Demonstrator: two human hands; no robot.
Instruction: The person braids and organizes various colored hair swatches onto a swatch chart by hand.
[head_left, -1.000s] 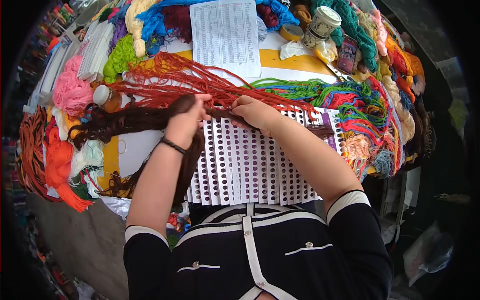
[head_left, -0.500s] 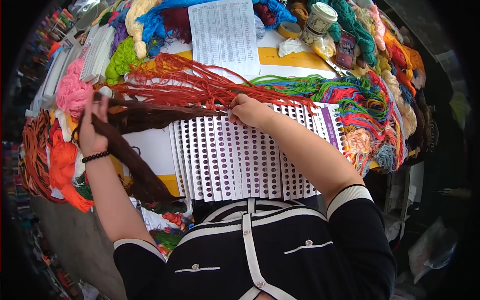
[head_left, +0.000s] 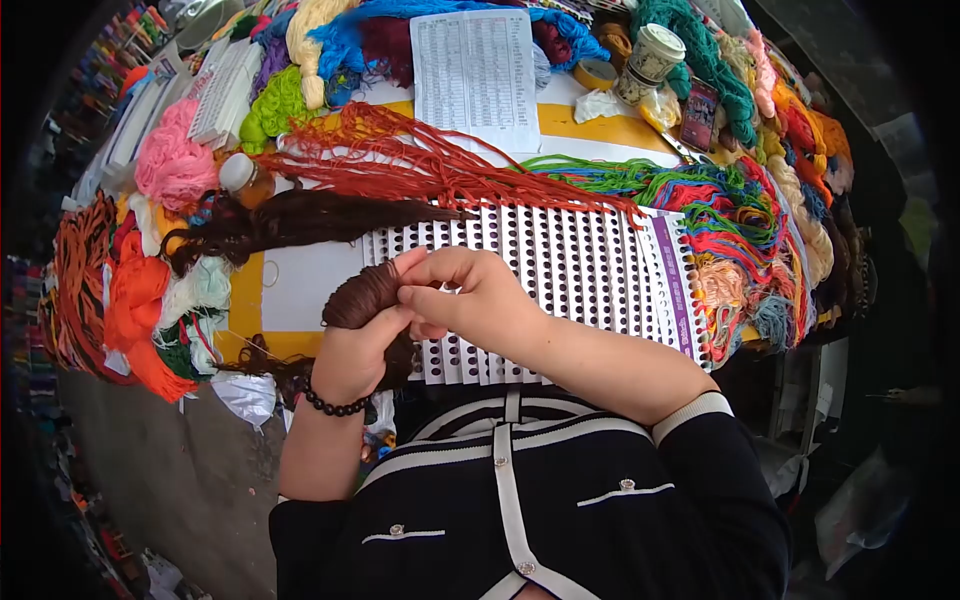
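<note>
A dark brown bundle of thread [head_left: 362, 297] is gripped in my left hand [head_left: 362, 350], its looped end sticking up over the fingers and its tail hanging below. My right hand [head_left: 470, 295] meets the left at the bundle, thumb and fingers pinched together; what they pinch is too small to make out. Under and behind the hands lie overlapping white cards with rows of holes [head_left: 560, 270]. Another dark brown hank [head_left: 300, 220] stretches left from the cards' top edge. Red threads [head_left: 400, 165] lie just beyond it.
A printed sheet [head_left: 475, 80] lies at the back. Multicoloured threads [head_left: 700, 200] cover the right side. A white-capped jar [head_left: 245, 180], pink yarn [head_left: 175, 155] and orange yarn [head_left: 140, 310] are at the left. A patterned cup [head_left: 650, 60] and phone [head_left: 699, 115] stand back right.
My left hand has moved right and toward my body with a brown bundle. My right hand has left the cards' top edge and come down beside it. The view has shifted slightly.
</note>
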